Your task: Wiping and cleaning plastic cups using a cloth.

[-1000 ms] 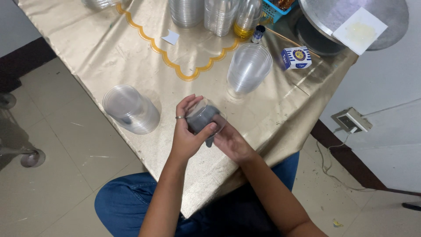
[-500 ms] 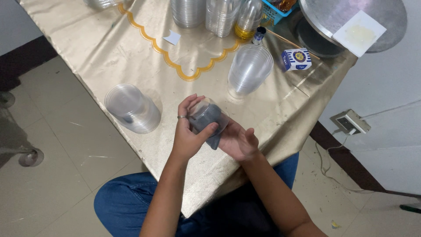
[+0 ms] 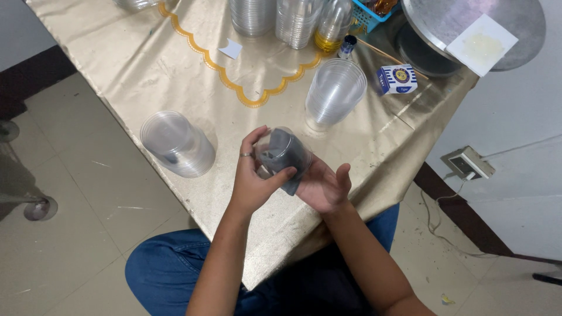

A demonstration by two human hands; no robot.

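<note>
Clear plastic cup (image 3: 287, 151) stuffed with a grey cloth (image 3: 280, 153), held over the table's near edge; left hand (image 3: 253, 181) has fingers and thumb curled around it, ring on one finger. Right hand (image 3: 324, 187) cradles cup and cloth from below, fingers loosely spread. Cup stacks (image 3: 177, 144) (image 3: 333, 90) lie on the gold tablecloth (image 3: 146, 64) either side.

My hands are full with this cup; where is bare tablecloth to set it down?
Bare cloth lies between the scalloped trim and the near cup stack. The far edge by the upright stacks and bottle is crowded.
</note>
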